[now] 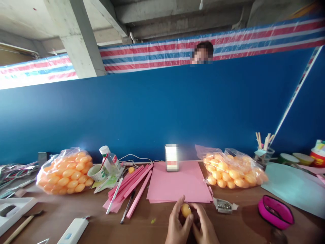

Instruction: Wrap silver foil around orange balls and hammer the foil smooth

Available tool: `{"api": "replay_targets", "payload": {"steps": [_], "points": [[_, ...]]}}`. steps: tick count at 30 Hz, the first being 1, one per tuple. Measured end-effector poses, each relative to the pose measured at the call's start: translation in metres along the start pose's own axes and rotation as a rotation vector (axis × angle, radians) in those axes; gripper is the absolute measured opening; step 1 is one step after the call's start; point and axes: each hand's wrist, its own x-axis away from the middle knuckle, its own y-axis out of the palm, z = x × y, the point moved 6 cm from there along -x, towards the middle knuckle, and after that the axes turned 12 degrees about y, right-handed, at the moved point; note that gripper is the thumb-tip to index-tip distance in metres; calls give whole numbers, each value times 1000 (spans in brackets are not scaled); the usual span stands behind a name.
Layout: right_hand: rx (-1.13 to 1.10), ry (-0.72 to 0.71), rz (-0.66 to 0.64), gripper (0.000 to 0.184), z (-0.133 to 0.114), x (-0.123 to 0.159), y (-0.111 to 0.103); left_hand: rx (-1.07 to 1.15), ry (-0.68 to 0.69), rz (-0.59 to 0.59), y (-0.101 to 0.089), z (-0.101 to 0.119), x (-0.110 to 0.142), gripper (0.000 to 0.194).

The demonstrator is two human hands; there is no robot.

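Observation:
At the front edge of the table, my left hand (178, 222) and my right hand (203, 223) are cupped together around an orange ping-pong ball (186, 210). The left thumb presses against its near side, and the right fingertips meet it from the right. Part of the ball is hidden by the fingers. Just beyond my hands lies a stack of pink paper (175, 189). To the right of my hands is a small opened packet (224, 205) with shiny metal bits in it.
Clear bags of orange balls stand left (68, 173) and right (228, 169). A blurred phone (172, 158) is propped at the back. Pink paper strips (130, 183), a paper cup (97, 173), a hammer (22, 227) and a magenta band (275, 211) lie around. A blue partition (142, 112) closes the back.

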Motion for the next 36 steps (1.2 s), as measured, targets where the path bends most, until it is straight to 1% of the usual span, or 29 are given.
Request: {"api": "replay_targets", "payload": {"steps": [2, 5, 10, 15, 20, 23, 26, 29, 34, 36], "points": [[20, 3, 15, 33, 4, 0, 1, -40, -14, 16, -2, -4, 0, 54], [32, 8, 35, 31, 9, -1, 2, -15, -53, 4, -1, -10, 0, 49], [17, -10, 86, 34, 10, -1, 2, 1, -73, 18, 0, -13, 0, 46], [23, -17, 108, 39, 9, -1, 3, 0, -61, -14, 0, -8, 1, 48], [10, -18, 59, 41, 4, -1, 3, 22, -25, -67, 3, 3, -1, 48], [-5, -22, 35, 40, 1, 1, 2, 8, 5, -85, 4, 8, -1, 52], [-25, -24, 30, 39, -1, 1, 2, -20, -4, -59, 2, 9, 0, 57], [-40, -18, 43, 39, 0, 0, 1, -48, -11, -7, -1, 6, 0, 57], [-22, -13, 59, 37, 6, -2, 1, 103, -81, 0, 4, -4, -1, 54], [-11, -14, 62, 37, 9, -1, 2, 110, -100, 15, 4, -7, -1, 51]]}}
